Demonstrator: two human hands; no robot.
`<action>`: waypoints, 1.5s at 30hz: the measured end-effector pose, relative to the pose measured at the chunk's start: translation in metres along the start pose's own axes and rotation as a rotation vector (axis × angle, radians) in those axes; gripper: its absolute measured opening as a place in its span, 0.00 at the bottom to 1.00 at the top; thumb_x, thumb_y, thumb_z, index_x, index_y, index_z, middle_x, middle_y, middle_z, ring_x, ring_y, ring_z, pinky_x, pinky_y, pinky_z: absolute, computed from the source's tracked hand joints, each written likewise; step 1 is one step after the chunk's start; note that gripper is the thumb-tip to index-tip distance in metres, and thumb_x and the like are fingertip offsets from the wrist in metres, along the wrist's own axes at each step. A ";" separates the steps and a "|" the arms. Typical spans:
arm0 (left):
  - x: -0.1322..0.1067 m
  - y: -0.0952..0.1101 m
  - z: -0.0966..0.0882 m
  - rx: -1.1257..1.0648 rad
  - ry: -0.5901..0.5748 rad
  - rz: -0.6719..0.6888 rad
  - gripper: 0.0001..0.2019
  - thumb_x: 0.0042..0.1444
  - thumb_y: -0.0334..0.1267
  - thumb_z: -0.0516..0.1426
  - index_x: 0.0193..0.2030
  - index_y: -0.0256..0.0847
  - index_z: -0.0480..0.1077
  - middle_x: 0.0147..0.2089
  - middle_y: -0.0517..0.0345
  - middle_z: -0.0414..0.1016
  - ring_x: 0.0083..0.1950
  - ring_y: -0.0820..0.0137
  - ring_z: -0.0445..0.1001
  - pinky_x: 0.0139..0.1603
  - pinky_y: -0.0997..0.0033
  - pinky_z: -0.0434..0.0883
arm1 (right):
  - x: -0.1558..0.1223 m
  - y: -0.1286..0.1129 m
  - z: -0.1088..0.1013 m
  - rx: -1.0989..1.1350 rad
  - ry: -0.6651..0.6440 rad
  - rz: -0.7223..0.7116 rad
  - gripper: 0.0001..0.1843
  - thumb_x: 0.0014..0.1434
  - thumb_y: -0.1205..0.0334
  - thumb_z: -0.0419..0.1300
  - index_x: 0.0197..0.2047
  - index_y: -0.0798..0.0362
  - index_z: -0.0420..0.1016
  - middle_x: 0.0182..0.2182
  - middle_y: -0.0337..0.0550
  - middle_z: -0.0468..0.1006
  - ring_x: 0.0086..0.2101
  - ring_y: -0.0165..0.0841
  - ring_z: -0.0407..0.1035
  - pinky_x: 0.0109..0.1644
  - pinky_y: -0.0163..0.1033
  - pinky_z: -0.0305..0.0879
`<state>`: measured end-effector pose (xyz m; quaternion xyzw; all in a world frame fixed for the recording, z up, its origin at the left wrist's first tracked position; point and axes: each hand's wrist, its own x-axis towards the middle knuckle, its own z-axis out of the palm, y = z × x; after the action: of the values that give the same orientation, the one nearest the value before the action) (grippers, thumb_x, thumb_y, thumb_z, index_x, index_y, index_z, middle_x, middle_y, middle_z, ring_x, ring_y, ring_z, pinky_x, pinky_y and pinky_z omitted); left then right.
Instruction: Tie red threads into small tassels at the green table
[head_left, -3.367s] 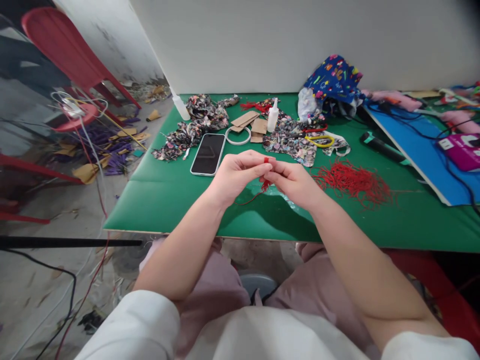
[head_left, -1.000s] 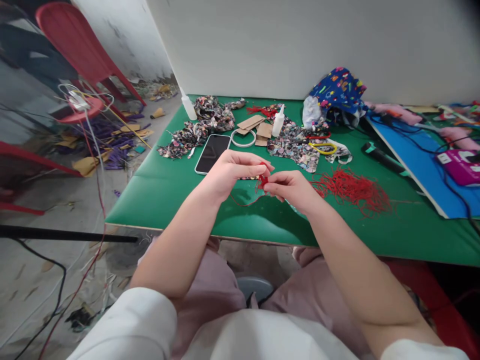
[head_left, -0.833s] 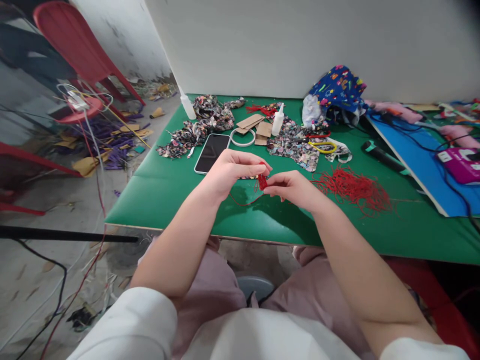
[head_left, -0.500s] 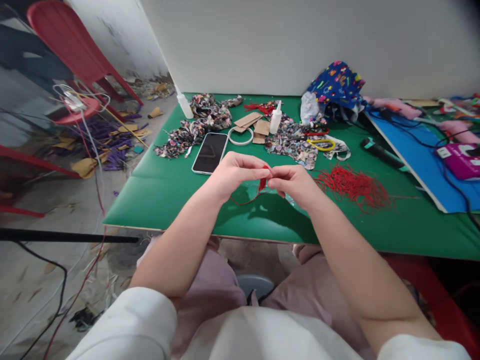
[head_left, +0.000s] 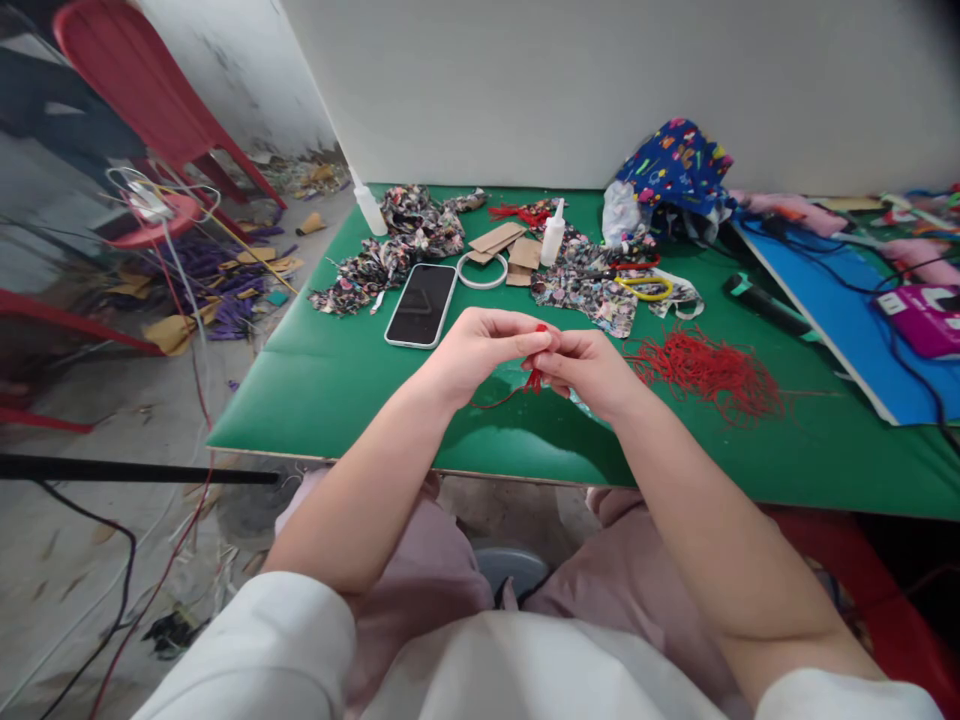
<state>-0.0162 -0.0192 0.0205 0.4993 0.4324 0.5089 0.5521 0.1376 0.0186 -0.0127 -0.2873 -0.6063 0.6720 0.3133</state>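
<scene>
A green table (head_left: 285, 405) is standing against a white board (head_left: 480, 90), and a red chair (head_left: 124, 75) is rising above the littered floor (head_left: 45, 620) on the left. The left hand (head_left: 484, 350) and right hand (head_left: 592, 368) are meeting over the near part of the table, fingertips touching, with a red bundle (head_left: 534, 381) between them. Both are closing in a narrow pinch, thumbs against forefingers, and both appear to be gripping the bundle; the far fingers are curling out of clear view.

The step in hand seems to be shaping or tightening the bundle, though the fingers are hiding any knot. The next move is probably calling for one hand to be holding firm while the other is working the cord, with the strands kept from slipping.

The bundle is sitting right at the fingertips: a bit of red is showing above the thumbs, and short ends are hanging below, clear of the table as far as one can tell. A loose strand (head_left: 495, 405) is trailing from it under the left hand. A red pile (head_left: 709, 375) is lying just beyond the right wrist, while a phone (head_left: 421, 306) is resting past the left hand and yellow-handled scissors (head_left: 646, 288) are lying farther back.
</scene>
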 end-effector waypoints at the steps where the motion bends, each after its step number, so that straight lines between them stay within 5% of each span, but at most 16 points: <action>1: 0.000 0.000 0.001 -0.019 -0.001 -0.005 0.09 0.41 0.39 0.65 0.29 0.37 0.78 0.36 0.52 0.79 0.37 0.66 0.76 0.40 0.67 0.72 | 0.000 0.000 0.000 -0.019 0.000 -0.005 0.12 0.47 0.54 0.65 0.28 0.55 0.78 0.17 0.35 0.69 0.16 0.21 0.55 0.17 0.29 0.51; 11: 0.001 -0.006 -0.002 0.022 0.041 0.027 0.08 0.43 0.39 0.65 0.29 0.37 0.77 0.29 0.56 0.79 0.32 0.71 0.75 0.34 0.71 0.71 | 0.001 -0.004 -0.004 -0.120 -0.013 -0.076 0.08 0.47 0.60 0.65 0.31 0.54 0.78 0.25 0.37 0.74 0.20 0.22 0.62 0.20 0.30 0.60; 28: 0.001 0.000 -0.009 0.068 0.082 -0.027 0.10 0.44 0.40 0.64 0.30 0.35 0.78 0.31 0.53 0.79 0.33 0.70 0.74 0.36 0.71 0.69 | 0.001 -0.004 -0.004 -0.057 -0.089 0.125 0.09 0.48 0.59 0.65 0.25 0.56 0.74 0.22 0.39 0.78 0.17 0.23 0.69 0.20 0.28 0.61; 38: -0.003 0.009 -0.016 0.037 0.091 0.010 0.06 0.44 0.38 0.64 0.30 0.39 0.78 0.31 0.56 0.80 0.32 0.72 0.75 0.35 0.73 0.70 | -0.002 -0.009 -0.008 -0.209 -0.136 0.182 0.11 0.47 0.57 0.65 0.28 0.57 0.78 0.25 0.42 0.80 0.22 0.26 0.72 0.27 0.30 0.66; 42: -0.004 0.012 -0.018 0.007 0.114 0.051 0.04 0.44 0.37 0.64 0.28 0.41 0.78 0.30 0.57 0.80 0.32 0.73 0.75 0.35 0.74 0.70 | -0.002 -0.012 -0.022 -0.357 -0.273 0.262 0.11 0.48 0.59 0.65 0.35 0.55 0.80 0.29 0.44 0.81 0.26 0.28 0.73 0.26 0.30 0.65; 45: -0.005 0.013 -0.017 0.043 0.124 0.060 0.04 0.45 0.37 0.64 0.28 0.41 0.78 0.31 0.57 0.80 0.33 0.73 0.75 0.35 0.74 0.69 | -0.003 -0.016 -0.027 -0.356 -0.129 0.201 0.13 0.49 0.59 0.64 0.39 0.53 0.79 0.31 0.44 0.80 0.26 0.27 0.73 0.26 0.30 0.65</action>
<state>-0.0349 -0.0227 0.0306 0.4915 0.4613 0.5457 0.4978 0.1610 0.0343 0.0003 -0.3533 -0.7027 0.5992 0.1496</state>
